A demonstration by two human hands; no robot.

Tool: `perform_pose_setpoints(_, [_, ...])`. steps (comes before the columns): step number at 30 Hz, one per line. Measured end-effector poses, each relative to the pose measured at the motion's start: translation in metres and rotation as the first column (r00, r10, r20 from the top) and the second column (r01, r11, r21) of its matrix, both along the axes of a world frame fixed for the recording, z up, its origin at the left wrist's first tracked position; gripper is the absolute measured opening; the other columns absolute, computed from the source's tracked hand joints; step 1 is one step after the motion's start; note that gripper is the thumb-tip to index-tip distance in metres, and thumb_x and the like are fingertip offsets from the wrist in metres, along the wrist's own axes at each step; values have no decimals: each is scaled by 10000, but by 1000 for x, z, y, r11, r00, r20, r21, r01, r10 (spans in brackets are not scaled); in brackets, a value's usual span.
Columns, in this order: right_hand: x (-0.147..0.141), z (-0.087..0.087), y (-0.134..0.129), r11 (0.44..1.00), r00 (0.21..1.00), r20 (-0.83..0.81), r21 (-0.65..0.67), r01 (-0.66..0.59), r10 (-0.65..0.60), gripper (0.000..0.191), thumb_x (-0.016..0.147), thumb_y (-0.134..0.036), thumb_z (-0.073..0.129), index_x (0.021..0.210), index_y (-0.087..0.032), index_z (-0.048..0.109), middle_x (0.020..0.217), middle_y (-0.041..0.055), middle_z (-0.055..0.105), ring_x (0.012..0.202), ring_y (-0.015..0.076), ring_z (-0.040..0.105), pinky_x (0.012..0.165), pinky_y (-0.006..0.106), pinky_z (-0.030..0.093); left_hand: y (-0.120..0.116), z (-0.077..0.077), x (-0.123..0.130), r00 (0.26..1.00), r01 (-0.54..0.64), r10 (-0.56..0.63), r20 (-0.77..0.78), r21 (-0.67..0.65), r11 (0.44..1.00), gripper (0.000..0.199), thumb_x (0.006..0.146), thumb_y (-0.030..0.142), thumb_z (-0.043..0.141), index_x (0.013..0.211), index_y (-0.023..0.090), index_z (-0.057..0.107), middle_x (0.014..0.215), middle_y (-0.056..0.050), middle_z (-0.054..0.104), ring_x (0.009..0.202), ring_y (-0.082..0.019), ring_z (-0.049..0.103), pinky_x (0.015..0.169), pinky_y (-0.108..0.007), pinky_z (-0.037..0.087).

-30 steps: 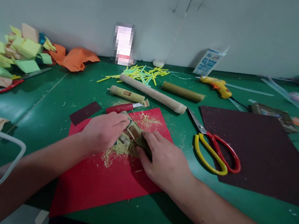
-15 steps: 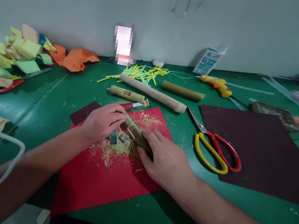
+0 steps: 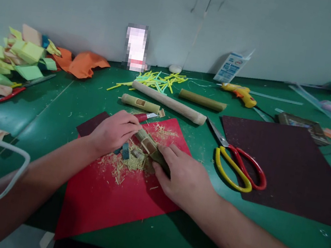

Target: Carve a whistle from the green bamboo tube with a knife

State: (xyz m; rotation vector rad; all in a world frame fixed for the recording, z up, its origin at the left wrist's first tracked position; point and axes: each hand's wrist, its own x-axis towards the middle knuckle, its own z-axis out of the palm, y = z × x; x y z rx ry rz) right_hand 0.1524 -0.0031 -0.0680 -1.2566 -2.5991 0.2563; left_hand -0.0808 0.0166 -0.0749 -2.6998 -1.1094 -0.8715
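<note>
A bamboo tube (image 3: 148, 143) with a rectangular opening cut in its side lies slanted between my hands, above a red sheet (image 3: 100, 202). My left hand (image 3: 115, 132) pinches its upper left end. Around its lower right end, my right hand (image 3: 181, 171) is closed. Pale shavings (image 3: 120, 171) and small dark blue pieces (image 3: 125, 151) lie beneath and beside the tube. Just behind my left hand is a red-handled knife (image 3: 146, 116). Another cut bamboo piece (image 3: 140, 103) rests farther back.
Large scissors (image 3: 237, 153) with red and yellow handles lie right, partly on a dark sheet (image 3: 288, 171). Behind are a wooden rod (image 3: 169, 102), a bamboo piece (image 3: 202, 100), yellow strips (image 3: 160, 81) and a yellow glue gun (image 3: 240, 93). Folded papers (image 3: 11, 56) pile up left.
My left hand has shifted very slightly up and left, showing a little more of the blue pieces. The tube and my right hand are almost unchanged.
</note>
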Motion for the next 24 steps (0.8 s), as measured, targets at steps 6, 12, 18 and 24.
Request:
perform_pose_setpoints(6, [-1, 0, 0, 1000, 1000, 6, 3, 8, -8, 264, 876, -310, 482, 1096, -183, 552, 937, 44, 631, 738, 178, 588, 523, 289, 269, 0, 1, -1, 999, -17, 18, -30, 15, 1000, 190, 928, 171, 490, 1002, 136, 662, 994, -89, 671, 907, -188, 589, 791, -337, 468])
perform_pose_setpoints(12, [-1, -1, -1, 1000, 1000, 12, 19, 2, -2, 255, 876, -310, 483, 1084, -181, 552, 914, 39, 624, 730, 175, 585, 520, 295, 270, 0, 4, 1, 996, -16, 20, -86, 44, 999, 191, 928, 172, 492, 978, 122, 670, 983, -88, 680, 877, -187, 579, 773, -335, 457])
perform_pose_setpoints(18, [-1, 2, -1, 1000, 1000, 13, 14, 0, -1, 247, 871, -303, 490, 1075, -183, 561, 922, 41, 628, 745, 182, 595, 529, 296, 284, -2, 5, 4, 998, 2, 2, -62, 51, 999, 178, 917, 158, 507, 974, 119, 671, 954, -78, 683, 858, -180, 570, 779, -328, 458])
perform_pose_setpoints(24, [-1, 1, -2, 1000, 1000, 17, 1, -2, 2, 217, 866, -309, 495, 1026, -184, 571, 902, 37, 619, 737, 181, 591, 520, 295, 268, -3, 4, 6, 999, 1, 1, -50, 47, 999, 188, 920, 150, 485, 966, 127, 667, 943, -82, 681, 880, -188, 566, 793, -339, 463])
